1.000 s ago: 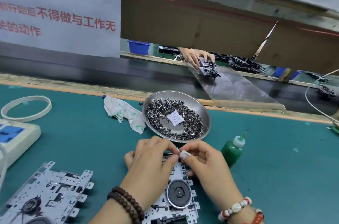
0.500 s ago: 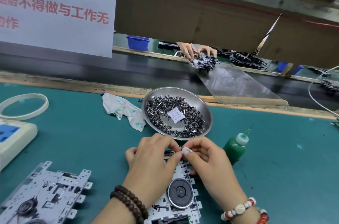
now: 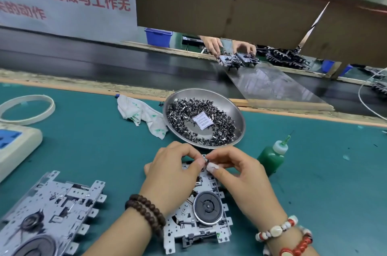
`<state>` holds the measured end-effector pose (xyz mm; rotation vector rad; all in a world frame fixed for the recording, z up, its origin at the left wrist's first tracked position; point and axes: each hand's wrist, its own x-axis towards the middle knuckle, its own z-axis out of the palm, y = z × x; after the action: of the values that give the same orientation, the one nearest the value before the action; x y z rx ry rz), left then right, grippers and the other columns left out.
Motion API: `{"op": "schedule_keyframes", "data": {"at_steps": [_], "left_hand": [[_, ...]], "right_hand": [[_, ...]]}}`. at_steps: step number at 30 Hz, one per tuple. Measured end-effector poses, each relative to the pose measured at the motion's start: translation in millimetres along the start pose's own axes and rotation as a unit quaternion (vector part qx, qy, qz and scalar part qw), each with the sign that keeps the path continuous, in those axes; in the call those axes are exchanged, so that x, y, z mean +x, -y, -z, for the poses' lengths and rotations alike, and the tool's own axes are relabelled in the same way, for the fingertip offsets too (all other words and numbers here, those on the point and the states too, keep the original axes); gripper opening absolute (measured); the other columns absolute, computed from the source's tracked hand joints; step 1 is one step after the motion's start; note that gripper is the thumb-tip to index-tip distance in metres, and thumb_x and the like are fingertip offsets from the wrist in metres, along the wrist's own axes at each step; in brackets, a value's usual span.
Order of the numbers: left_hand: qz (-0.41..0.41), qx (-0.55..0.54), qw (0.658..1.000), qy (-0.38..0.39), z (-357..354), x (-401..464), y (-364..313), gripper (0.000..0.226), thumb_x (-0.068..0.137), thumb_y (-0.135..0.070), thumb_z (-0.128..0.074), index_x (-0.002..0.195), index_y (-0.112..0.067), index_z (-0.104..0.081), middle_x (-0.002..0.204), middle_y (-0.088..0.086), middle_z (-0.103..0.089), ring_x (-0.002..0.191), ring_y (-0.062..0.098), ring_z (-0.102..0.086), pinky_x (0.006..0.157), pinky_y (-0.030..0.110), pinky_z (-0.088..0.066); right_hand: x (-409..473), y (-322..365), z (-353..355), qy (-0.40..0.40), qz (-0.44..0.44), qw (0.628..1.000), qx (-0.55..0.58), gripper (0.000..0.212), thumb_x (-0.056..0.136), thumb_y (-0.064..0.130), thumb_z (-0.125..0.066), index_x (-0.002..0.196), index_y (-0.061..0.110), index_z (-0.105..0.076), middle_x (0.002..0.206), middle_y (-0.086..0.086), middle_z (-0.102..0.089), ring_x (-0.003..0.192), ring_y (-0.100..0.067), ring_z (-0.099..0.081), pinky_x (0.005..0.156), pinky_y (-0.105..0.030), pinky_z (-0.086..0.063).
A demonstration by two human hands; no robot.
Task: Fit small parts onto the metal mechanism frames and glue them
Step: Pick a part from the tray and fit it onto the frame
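On a green bench (image 3: 314,172), a left hand (image 3: 173,172) and right hand (image 3: 238,174) meet fingertip to fingertip, each grip pinching a small part (image 3: 206,160) over the metal frame's (image 3: 201,213) 12 o'clock edge. A dish of parts (image 3: 204,118) sits beyond; a green glue bottle (image 3: 272,156) at 2 o'clock.

The part pinched between both hands' fingertips (image 3: 206,161) was too small to identify; the second frame (image 3: 50,218) ran off the bottom-left edge.
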<state>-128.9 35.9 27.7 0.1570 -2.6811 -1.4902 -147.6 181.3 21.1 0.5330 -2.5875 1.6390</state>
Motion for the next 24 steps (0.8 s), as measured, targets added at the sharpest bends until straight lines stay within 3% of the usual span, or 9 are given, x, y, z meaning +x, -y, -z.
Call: {"op": "schedule_keyframes", "data": {"at_steps": [7,13,19,24], "left_hand": [[-0.009,-0.002,1.000,0.004,-0.1,0.2,0.4,0.021,0.087,-0.034,-0.055,0.067,-0.034,-0.055,0.089,-0.018,-0.053,0.104,0.010,-0.050,0.097,0.042,-0.037],[-0.027,0.016,1.000,-0.001,-1.4,0.9,3.5,0.015,0.091,-0.029,-0.050,0.078,-0.033,-0.054,0.092,-0.018,-0.051,0.103,0.009,-0.045,0.096,0.040,-0.037],[-0.039,0.040,0.998,0.010,-2.9,1.3,5.0,0.016,0.093,-0.028,-0.048,0.079,-0.036,-0.051,0.092,-0.020,-0.048,0.105,0.007,-0.038,0.095,0.035,-0.035],[-0.044,0.053,0.997,0.016,-3.1,1.4,5.7,0.018,0.093,-0.029,-0.047,0.077,-0.037,-0.049,0.090,-0.024,-0.045,0.104,0.006,-0.035,0.093,0.032,-0.033]], "right_hand": [[0.7,-1.6,-1.3,-0.020,-0.009,0.999,-0.036,0.020,0.080,0.011,-0.069,0.076,0.030,-0.066,0.077,0.019,-0.067,0.072,-0.001,-0.060,0.067,-0.011,-0.046],[0.9,-7.3,1.3,0.008,-0.110,0.991,0.073,0.017,0.081,0.009,-0.069,0.072,0.023,-0.067,0.074,0.003,-0.065,0.056,-0.005,-0.053,0.053,-0.016,-0.044],[-0.5,-7.8,1.8,0.025,-0.142,0.981,0.132,0.020,0.080,0.008,-0.069,0.065,0.021,-0.066,0.065,0.009,-0.065,0.054,-0.003,-0.051,0.049,-0.013,-0.042],[-0.3,-7.0,1.7,0.023,-0.131,0.984,0.122,0.021,0.079,0.009,-0.070,0.064,0.024,-0.068,0.077,0.000,-0.066,0.054,-0.002,-0.053,0.049,-0.014,-0.042]]}}
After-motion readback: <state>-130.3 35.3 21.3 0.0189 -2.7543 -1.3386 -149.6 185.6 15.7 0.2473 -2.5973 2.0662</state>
